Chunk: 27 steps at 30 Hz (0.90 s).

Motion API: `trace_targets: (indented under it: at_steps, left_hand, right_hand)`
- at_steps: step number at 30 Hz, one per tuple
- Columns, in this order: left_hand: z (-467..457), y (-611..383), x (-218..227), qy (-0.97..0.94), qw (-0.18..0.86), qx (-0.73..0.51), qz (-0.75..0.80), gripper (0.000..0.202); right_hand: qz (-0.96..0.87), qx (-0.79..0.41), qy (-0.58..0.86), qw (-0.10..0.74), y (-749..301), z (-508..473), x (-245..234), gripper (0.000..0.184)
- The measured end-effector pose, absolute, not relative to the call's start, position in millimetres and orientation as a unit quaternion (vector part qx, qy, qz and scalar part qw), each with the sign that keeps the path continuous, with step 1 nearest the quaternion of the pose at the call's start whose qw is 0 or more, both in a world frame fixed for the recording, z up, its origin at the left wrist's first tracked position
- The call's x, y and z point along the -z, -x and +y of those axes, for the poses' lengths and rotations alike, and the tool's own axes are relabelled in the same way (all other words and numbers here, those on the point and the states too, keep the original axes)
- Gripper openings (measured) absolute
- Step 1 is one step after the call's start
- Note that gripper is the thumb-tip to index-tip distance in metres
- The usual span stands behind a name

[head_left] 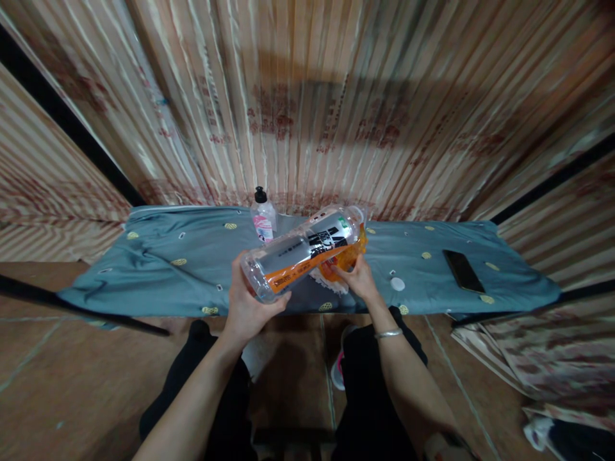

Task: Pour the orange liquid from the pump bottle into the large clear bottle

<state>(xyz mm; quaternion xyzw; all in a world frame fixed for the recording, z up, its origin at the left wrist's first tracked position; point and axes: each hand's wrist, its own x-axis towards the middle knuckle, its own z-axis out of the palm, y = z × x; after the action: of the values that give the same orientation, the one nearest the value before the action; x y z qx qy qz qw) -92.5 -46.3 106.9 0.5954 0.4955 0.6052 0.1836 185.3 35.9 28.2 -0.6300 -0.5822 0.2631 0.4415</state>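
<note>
A large clear plastic bottle [300, 253] with a black, silver and orange label lies tilted in the air above the cloth, its far end up to the right. My left hand [252, 304] is closed around its near, lower end. At the other end, my right hand [358, 276] pinches a crinkled orange piece [346, 259] against the bottle's underside. What this orange piece is I cannot make out. Below it shows a white, ragged-edged thing [330, 282], partly hidden by the bottle and my hand. Behind the bottle stands a small clear squeeze bottle [262, 221] with a black cap and pink label.
A grey-green cloth [192, 256] with yellow prints covers the narrow table. On its right lie a black phone [464, 271] and a small white disc [397, 283]. A pleated, striped curtain [298, 115] hangs close behind; black poles [72, 121] slant at both sides.
</note>
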Motion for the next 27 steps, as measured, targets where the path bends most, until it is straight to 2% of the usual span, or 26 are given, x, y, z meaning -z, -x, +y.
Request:
trace_targets:
  at_steps: [16, 21, 27]
  left_hand:
    - [-47.0, 90.7, -109.0, -0.579, 0.21, -0.606, 0.504, 0.076]
    - [-46.9, 90.8, -108.9, -0.584, 0.201, -0.61, 0.498, 0.072]
    - [-46.4, 91.3, -109.3, -0.581, 0.207, -0.604, 0.504, 0.074]
  right_hand:
    - [-0.582, -0.266, 0.634, 0.434, -186.2, 34.9, -30.1, 0.081]
    - [-0.576, -0.269, 0.637, 0.435, -184.8, 34.0, -31.9, 0.084]
    - [-0.577, -0.265, 0.635, 0.441, -185.2, 34.9, -28.8, 0.082]
